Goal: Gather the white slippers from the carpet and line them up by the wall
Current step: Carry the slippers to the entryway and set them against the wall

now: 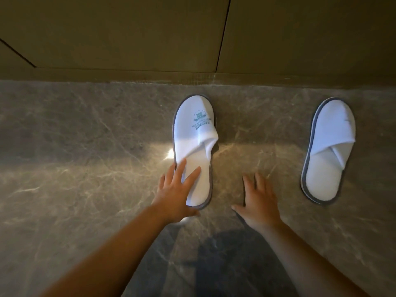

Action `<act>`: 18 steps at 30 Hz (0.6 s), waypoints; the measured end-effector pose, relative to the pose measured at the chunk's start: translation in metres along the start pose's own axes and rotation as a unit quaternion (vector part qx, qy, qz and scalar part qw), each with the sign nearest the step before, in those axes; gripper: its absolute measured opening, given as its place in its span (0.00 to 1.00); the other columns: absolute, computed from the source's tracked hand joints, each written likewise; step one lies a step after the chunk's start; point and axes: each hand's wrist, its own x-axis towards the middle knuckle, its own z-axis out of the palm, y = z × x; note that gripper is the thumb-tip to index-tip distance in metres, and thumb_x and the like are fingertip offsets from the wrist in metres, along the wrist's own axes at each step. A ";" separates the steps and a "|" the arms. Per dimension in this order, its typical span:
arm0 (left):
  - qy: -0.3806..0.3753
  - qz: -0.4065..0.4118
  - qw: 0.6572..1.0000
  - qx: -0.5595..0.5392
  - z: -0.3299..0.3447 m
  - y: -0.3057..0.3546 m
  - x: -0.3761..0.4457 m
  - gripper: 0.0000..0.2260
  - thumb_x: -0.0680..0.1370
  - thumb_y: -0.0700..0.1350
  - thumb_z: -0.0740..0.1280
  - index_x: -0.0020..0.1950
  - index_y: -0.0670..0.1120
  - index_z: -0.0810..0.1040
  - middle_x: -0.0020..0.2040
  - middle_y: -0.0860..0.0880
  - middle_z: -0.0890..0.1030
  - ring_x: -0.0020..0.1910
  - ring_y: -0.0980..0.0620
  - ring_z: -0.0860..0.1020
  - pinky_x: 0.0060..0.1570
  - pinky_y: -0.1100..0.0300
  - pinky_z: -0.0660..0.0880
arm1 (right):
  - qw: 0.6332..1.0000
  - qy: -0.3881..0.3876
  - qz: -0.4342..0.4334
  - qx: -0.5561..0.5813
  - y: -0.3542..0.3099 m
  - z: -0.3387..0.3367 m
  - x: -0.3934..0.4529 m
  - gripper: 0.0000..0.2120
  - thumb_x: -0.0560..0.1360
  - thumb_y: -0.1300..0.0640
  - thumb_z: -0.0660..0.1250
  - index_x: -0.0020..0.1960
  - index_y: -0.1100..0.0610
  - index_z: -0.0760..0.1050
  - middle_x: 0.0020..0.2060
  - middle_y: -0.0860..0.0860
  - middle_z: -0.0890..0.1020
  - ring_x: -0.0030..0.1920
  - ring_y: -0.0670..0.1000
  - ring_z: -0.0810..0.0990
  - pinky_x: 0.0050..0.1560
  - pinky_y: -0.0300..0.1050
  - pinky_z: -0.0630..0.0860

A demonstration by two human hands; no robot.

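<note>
Two white slippers with grey edging lie on a marble floor, toes pointing at the wall. The middle slipper (195, 133) carries a green printed logo on its upper. My left hand (175, 194) rests on its heel end, fingers spread over the insole and thumb under the back edge. The second slipper (327, 151) lies further right, tilted slightly, with nothing touching it. My right hand (258, 200) hovers flat and spread over the bare floor between the two slippers, holding nothing.
A tan panelled wall (192, 35) with dark seams runs across the top, meeting the grey veined marble floor (85, 146). A bright light reflection streaks the floor beside the middle slipper. My shadow falls on the floor near the bottom centre.
</note>
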 end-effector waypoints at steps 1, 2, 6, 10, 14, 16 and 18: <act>-0.004 0.003 1.000 0.018 0.001 0.000 -0.001 0.44 0.67 0.62 0.66 0.66 0.62 0.33 0.75 0.47 0.37 0.73 0.41 0.39 0.72 0.43 0.46 | 1.000 0.006 -0.004 -0.006 0.001 0.001 0.001 0.40 0.70 0.45 0.66 0.72 0.51 0.47 0.75 0.57 0.48 0.74 0.61 0.48 0.72 0.58 0.54; -0.001 0.003 0.999 0.033 0.001 0.001 0.000 0.43 0.68 0.62 0.65 0.67 0.62 0.33 0.75 0.47 0.37 0.73 0.41 0.39 0.72 0.43 0.46 | 1.000 0.013 -0.006 -0.011 0.001 0.002 0.001 0.40 0.70 0.45 0.66 0.72 0.51 0.47 0.75 0.57 0.48 0.74 0.61 0.48 0.72 0.58 0.55; 0.021 -0.011 0.999 0.038 -0.003 0.001 0.009 0.43 0.68 0.61 0.66 0.71 0.57 0.41 0.75 0.46 0.40 0.74 0.41 0.41 0.72 0.43 0.49 | 0.999 0.035 0.000 -0.003 -0.003 0.004 0.001 0.40 0.70 0.46 0.67 0.72 0.52 0.48 0.75 0.58 0.49 0.74 0.61 0.50 0.71 0.58 0.55; 0.023 -0.018 0.999 0.029 -0.008 0.000 0.020 0.44 0.67 0.60 0.68 0.71 0.57 0.41 0.75 0.46 0.40 0.73 0.40 0.41 0.71 0.42 0.51 | 0.999 0.046 -0.003 -0.007 -0.002 0.007 0.002 0.39 0.70 0.46 0.66 0.72 0.51 0.48 0.75 0.57 0.50 0.73 0.60 0.51 0.71 0.57 0.56; 0.016 -0.022 0.999 0.025 -0.017 0.000 0.028 0.44 0.66 0.60 0.68 0.71 0.56 0.41 0.75 0.45 0.39 0.73 0.40 0.40 0.71 0.42 0.50 | 0.999 0.047 -0.012 0.013 0.000 0.005 0.004 0.37 0.71 0.47 0.65 0.72 0.51 0.50 0.75 0.57 0.51 0.74 0.60 0.51 0.72 0.55 0.55; 0.014 -0.022 0.999 0.035 -0.019 0.002 0.027 0.44 0.67 0.60 0.68 0.71 0.56 0.41 0.75 0.44 0.39 0.73 0.39 0.40 0.72 0.42 0.48 | 0.996 0.054 -0.008 0.068 0.002 0.000 0.002 0.34 0.71 0.49 0.66 0.72 0.52 0.53 0.75 0.57 0.53 0.74 0.59 0.52 0.72 0.54 0.55; 0.030 -0.014 0.999 0.039 -0.019 0.007 0.025 0.44 0.67 0.60 0.67 0.71 0.54 0.42 0.75 0.43 0.40 0.73 0.39 0.40 0.72 0.42 0.45 | 0.985 0.115 0.010 0.126 0.011 -0.008 -0.001 0.33 0.71 0.51 0.67 0.70 0.54 0.57 0.73 0.58 0.58 0.73 0.58 0.55 0.71 0.55 0.58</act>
